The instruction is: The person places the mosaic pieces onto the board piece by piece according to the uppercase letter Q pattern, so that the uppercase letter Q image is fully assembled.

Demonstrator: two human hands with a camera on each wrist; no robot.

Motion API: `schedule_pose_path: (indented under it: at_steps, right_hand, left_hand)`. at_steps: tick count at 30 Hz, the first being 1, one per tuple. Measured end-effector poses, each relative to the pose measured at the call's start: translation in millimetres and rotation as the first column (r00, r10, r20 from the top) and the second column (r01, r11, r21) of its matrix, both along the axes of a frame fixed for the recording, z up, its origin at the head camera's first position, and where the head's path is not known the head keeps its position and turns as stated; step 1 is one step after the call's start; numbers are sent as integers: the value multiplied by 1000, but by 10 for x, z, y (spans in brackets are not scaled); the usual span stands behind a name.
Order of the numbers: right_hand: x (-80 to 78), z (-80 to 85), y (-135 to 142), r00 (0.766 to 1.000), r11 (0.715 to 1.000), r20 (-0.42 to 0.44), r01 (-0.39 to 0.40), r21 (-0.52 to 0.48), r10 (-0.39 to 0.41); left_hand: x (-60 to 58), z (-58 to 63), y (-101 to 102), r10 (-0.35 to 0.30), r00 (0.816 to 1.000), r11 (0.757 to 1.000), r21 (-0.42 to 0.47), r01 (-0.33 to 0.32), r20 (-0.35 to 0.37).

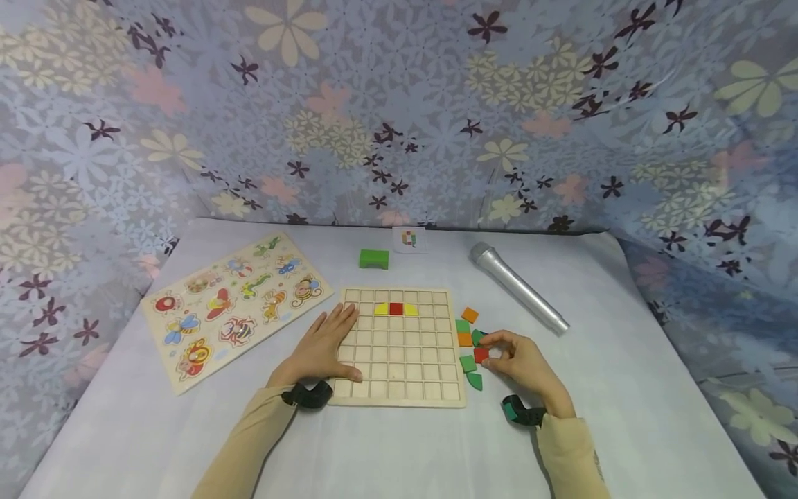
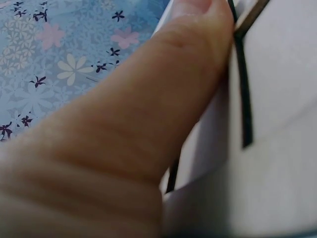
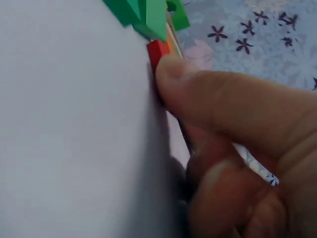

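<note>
A wooden grid board lies flat in the middle of the table. Across its upper part run a red square block and two yellow quarter-round blocks, one on each side. My left hand rests with spread fingers on the board's left edge; its thumb fills the left wrist view. Just right of the board, my right hand pinches another red block between thumb and curled fingers. The thumb tip presses that block in the right wrist view. Close around it lie green blocks and orange blocks.
On the left lies a wooden insect puzzle. A green arch block and a small pattern card are behind the board. A silver microphone lies at the back right. Flowered cloth hangs behind the table.
</note>
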State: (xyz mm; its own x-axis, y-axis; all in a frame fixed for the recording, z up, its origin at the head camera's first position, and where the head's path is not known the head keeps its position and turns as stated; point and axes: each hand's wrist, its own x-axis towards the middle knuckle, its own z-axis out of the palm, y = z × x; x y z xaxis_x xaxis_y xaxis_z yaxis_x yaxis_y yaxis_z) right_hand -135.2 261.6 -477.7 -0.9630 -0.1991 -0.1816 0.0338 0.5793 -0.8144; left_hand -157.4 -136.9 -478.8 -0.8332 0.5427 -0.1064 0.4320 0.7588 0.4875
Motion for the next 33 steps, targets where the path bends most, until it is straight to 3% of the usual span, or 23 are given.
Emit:
schedule_pose_path:
  at_steps: [5, 10, 14, 19, 24, 29, 33]
  right_hand:
    - [-257, 31, -50, 1000, 995, -3, -12, 94, 13]
    - [-407, 2, -54, 996, 998, 67, 51, 40, -53]
    - [-435, 5, -28, 988, 989, 122, 104, -108, -91]
    - [-470, 98, -133, 988, 964, 131, 113, -242, -83]
    - [-477, 173, -375, 991, 947, 129, 70, -313, -31]
    - [-456, 137, -678, 991, 920, 137, 58, -389, -5]
    - [-377, 96, -968, 992, 920, 124, 33, -390, 17]
  left_hand:
    - [-9, -27, -1, -2, 1000, 1000, 8, 2, -16]
    - [8, -54, 8, -11, 1000, 1000, 5, 11, 11]
    - [17, -34, 7, 1, 1000, 1000, 7, -1, 13]
    - [6, -9, -1, 13, 1000, 1000, 10, -13, 1]
    - [0, -18, 6, 18, 1000, 1000, 2, -18, 4]
    - [0, -7, 12, 27, 1000, 1000, 10, -27, 7]
    - [5, 15, 15, 22, 1000, 1000, 5, -22, 7]
